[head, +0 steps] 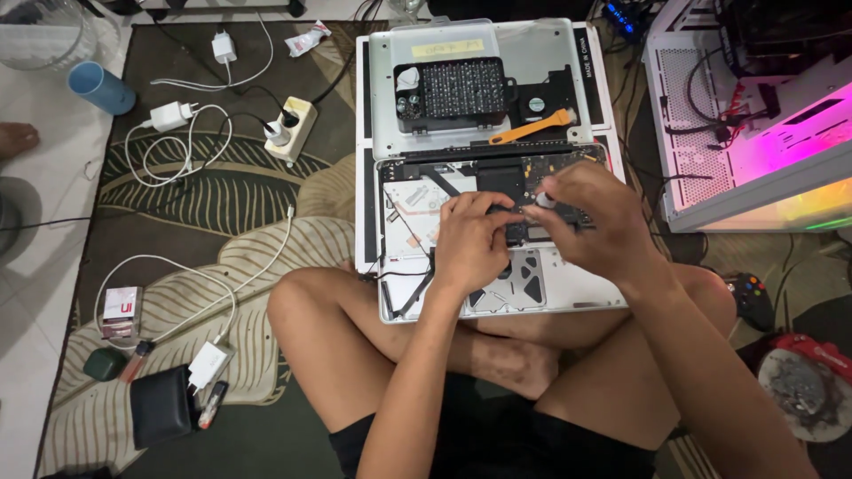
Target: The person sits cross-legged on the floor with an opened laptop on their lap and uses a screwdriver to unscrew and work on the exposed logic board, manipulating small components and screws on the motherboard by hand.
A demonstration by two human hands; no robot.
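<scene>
Over the opened laptop [497, 239], which rests bottom-up across my crossed legs, both of my hands meet above its dark circuit board. My left hand [470, 244] comes in from below, wrist bent slightly, fingers curled narrow with the tips pressed down on the board. My right hand [590, 217] arches over from the right, knuckles up, thumb and forefinger pinched on a small grey-tipped tool [543, 202]; what the tip touches I cannot tell. Just beyond the laptop's far edge lies its removed cover, carrying a black screwdriver bit case [457, 91] and an orange pry tool [532, 128].
</scene>
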